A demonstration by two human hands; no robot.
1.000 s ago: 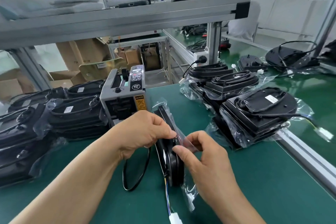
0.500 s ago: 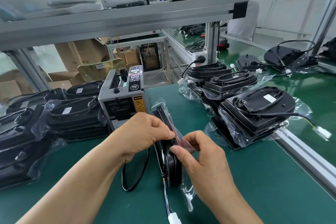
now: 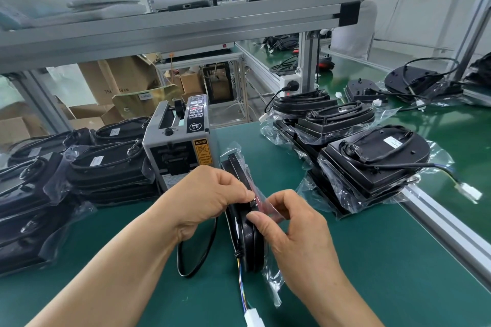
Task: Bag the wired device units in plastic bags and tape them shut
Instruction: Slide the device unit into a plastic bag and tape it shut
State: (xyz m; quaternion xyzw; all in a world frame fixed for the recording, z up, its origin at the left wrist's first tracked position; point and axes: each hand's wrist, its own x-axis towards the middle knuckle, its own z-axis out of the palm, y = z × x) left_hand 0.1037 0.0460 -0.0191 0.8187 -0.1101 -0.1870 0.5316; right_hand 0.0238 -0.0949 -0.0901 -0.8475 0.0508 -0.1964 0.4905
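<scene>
Fingers of the left hand are curled together, pinching the plastic bag against the top edge of the device unit, which stands on edge just below the fingertips. Right beside them, the right hand pinches a tape strip between thumb and forefinger. Behind the left knuckles sits the tape dispenser, and the cable loops beneath the left palm.

Bare left hand, right hand, forearms.

Black unit, clear bag, green mat.
</scene>
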